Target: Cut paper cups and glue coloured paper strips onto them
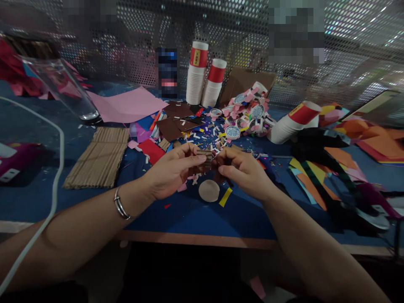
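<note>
A small piece of ribbed brown cardboard is pinched between the thumb and fingers of my left hand, above the middle of the table. Close beside its right end, my right hand is closed with thumb and fingertips together. Something dark shows under those fingertips, too blurred to name. Below the hands a pale round disc lies flat on the blue table, with a yellow paper strip to its right. A larger ribbed cardboard sheet lies left of my left hand.
Paper scraps are strewn behind my hands. Further back stand stacks of paper cups and a pile of small paper crafts. A glass bottle and a white cable are left; coloured paper and black straps lie right.
</note>
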`<state>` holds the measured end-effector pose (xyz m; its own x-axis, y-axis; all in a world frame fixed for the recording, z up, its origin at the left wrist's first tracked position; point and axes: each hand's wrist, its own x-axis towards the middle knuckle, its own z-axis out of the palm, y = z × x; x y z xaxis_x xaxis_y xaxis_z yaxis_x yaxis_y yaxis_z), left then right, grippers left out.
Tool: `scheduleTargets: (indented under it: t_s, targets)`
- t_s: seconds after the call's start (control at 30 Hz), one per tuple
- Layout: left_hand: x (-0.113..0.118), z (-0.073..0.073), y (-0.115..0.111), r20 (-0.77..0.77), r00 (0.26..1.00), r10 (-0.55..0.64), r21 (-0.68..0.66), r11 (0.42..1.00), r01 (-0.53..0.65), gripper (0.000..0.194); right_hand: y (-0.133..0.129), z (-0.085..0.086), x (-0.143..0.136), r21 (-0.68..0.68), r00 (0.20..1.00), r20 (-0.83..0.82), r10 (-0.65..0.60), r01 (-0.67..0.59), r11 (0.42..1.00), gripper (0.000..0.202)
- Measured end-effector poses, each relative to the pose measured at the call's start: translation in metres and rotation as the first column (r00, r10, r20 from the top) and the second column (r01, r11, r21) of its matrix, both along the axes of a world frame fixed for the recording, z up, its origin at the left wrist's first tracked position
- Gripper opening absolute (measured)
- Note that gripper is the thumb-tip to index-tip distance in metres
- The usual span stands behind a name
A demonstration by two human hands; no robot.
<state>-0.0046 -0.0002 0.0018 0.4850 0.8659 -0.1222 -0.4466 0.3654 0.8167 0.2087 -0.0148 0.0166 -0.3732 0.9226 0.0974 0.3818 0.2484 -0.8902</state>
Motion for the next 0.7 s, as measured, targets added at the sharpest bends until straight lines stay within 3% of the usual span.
scheduleTargets:
  t_s: [0.1,0.33,0.7]
  targets:
    - [0.001,0.002,-0.001,0.036,0.999,0.002,0.010,1.000,-0.003,0.031,-0.001,-0.003,-0.003,-0.105,0.991,-0.132,-0.017,0.003,0.995,0.009]
    - [0.001,0.004,-0.001,0.022,0.999,0.033,-0.012,0.999,-0.033,0.031,-0.003,-0.008,-0.006,-0.062,0.965,-0.231,-0.125,0.114,0.992,0.035]
    - [0.000,0.006,-0.004,-0.061,0.995,0.074,0.056,0.996,-0.071,0.027,-0.005,0.002,-0.004,0.079,0.994,-0.024,-0.109,0.111,0.991,0.035]
